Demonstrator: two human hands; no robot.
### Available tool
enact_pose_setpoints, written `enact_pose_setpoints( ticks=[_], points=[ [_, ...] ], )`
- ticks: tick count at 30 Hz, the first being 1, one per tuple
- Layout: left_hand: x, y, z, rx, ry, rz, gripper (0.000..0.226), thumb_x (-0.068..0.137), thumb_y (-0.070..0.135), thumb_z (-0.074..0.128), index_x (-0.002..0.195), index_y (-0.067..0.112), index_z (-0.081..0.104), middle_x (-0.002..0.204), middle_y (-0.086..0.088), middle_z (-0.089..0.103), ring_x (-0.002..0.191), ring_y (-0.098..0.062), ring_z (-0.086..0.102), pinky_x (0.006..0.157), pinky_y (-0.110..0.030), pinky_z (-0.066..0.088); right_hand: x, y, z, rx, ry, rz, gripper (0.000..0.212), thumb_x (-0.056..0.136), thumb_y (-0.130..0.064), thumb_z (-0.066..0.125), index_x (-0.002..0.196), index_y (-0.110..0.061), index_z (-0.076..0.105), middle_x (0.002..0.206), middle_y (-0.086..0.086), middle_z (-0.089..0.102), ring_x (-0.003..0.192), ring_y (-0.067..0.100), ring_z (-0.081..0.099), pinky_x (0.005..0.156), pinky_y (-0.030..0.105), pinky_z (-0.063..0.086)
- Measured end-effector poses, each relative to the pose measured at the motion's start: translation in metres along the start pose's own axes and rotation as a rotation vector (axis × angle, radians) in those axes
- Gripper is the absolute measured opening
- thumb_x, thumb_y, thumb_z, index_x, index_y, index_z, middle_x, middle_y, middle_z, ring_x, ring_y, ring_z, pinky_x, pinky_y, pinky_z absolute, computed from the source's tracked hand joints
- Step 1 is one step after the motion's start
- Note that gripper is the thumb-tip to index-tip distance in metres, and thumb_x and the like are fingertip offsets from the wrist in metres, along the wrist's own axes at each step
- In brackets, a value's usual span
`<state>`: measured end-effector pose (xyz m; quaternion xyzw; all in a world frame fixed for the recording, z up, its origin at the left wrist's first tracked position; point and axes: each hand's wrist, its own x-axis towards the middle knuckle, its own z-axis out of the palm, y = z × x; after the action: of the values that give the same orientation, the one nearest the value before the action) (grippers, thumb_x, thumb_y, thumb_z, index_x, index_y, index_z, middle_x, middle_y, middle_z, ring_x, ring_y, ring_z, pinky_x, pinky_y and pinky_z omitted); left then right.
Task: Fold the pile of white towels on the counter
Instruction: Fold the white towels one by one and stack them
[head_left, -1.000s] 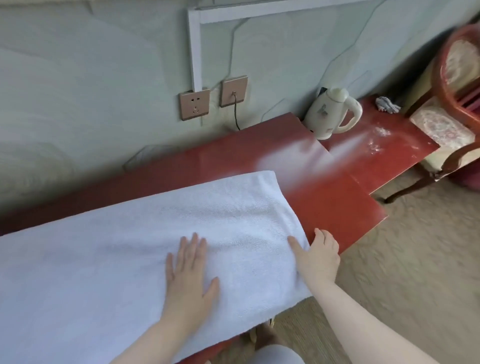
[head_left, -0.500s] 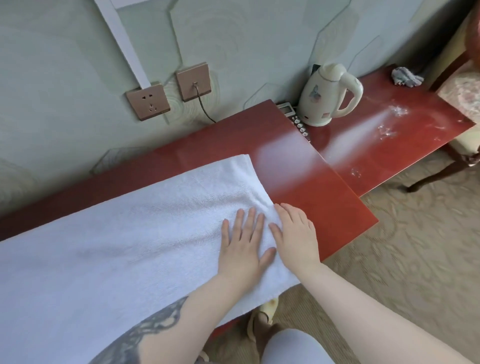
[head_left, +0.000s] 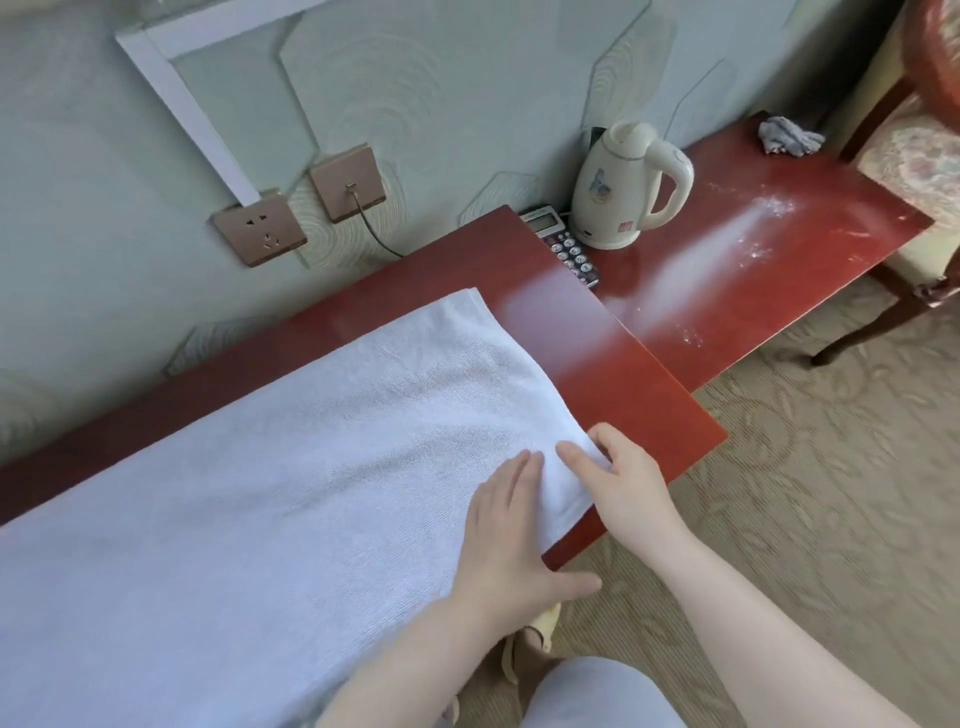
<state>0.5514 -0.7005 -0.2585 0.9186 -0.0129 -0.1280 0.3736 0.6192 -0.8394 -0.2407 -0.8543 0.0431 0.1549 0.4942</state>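
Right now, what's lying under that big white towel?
The white towel lies on the red counter, whose bare top shows past its right end. Both hands, left hand and right hand, are at that end. Anything beneath the cloth itself is hidden.

Green wall (head_left: 441, 104), patterned carpet (head_left: 810, 467)

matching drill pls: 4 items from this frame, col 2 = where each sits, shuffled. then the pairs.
1. towel
2. kettle
3. phone
4. grey rag

A. far right end of the lower red top, by the chair
B. spread on the near red counter, under both hands
C. upright on the lower top, against the wall
D. flat in the step between the two tops, left of the kettle

Pairs: 1-B, 2-C, 3-D, 4-A
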Motion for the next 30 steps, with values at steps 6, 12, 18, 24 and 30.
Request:
enact_pose_setpoints(
  ticks=[6, 12, 18, 24, 30],
  points=[
    [0.016, -0.001, -0.052, -0.347, 0.151, -0.121, 0.039, 0.084, 0.04, 0.057, 0.121, 0.048, 0.05, 0.102, 0.029, 0.066, 0.096, 0.01, 0.061, 0.084, -0.02, 0.05, 0.003, -0.063, 0.037, 0.127, -0.07, -0.123, 0.039, 0.088, -0.037, 0.068, 0.073, -0.007, 0.048, 0.064, -0.005, 0.04, 0.056, 0.008, 0.033, 0.051, 0.02, 0.031],
    [0.033, -0.034, -0.105, -0.239, -0.132, -0.027, 0.033, 0.096, 0.007, 0.051, 0.086, 0.035, 0.064, 0.077, 0.019, 0.06, 0.074, 0.001, 0.053, 0.071, -0.022, 0.041, 0.014, -0.055, 0.009, -0.082, -0.079, -0.15, 0.055, 0.092, -0.056, 0.053, 0.056, -0.019, 0.034, 0.05, -0.011, 0.034, 0.049, 0.006, 0.032, 0.052, 0.027, 0.028],
    [0.054, -0.049, -0.131, -0.521, 0.291, -0.236, 0.04, 0.1, 0.023, 0.053, 0.063, 0.024, 0.039, 0.047, 0.019, 0.029, 0.044, -0.001, 0.024, 0.041, -0.012, 0.02, 0.007, 0.001, -0.021, -0.454, 0.021, 0.121, 0.041, 0.084, -0.047, 0.066, 0.064, -0.018, 0.045, 0.073, -0.006, 0.048, 0.066, 0.017, 0.048, 0.058, 0.034, 0.035],
    [0.059, -0.051, -0.137, -0.518, 0.455, -0.226, 0.026, 0.099, 0.022, 0.053, 0.074, 0.025, 0.057, 0.068, 0.013, 0.054, 0.062, -0.005, 0.043, 0.058, -0.023, 0.037, 0.002, 0.019, 0.009, -0.585, 0.141, 0.148, 0.011, 0.093, -0.036, 0.056, 0.093, -0.026, 0.055, 0.099, -0.004, 0.048, 0.097, 0.021, 0.05, 0.068, 0.033, 0.043],
    [0.046, -0.027, -0.116, -0.397, 0.367, -0.13, 0.026, 0.101, 0.025, 0.049, 0.076, 0.021, 0.054, 0.055, 0.019, 0.047, 0.052, 0.001, 0.037, 0.053, -0.02, 0.034, -0.005, 0.027, 0.026, -0.323, 0.309, 0.064, 0.017, 0.089, -0.026, 0.066, 0.101, -0.023, 0.056, 0.102, -0.007, 0.048, 0.081, 0.019, 0.058, 0.07, 0.037, 0.048]
  ],
)
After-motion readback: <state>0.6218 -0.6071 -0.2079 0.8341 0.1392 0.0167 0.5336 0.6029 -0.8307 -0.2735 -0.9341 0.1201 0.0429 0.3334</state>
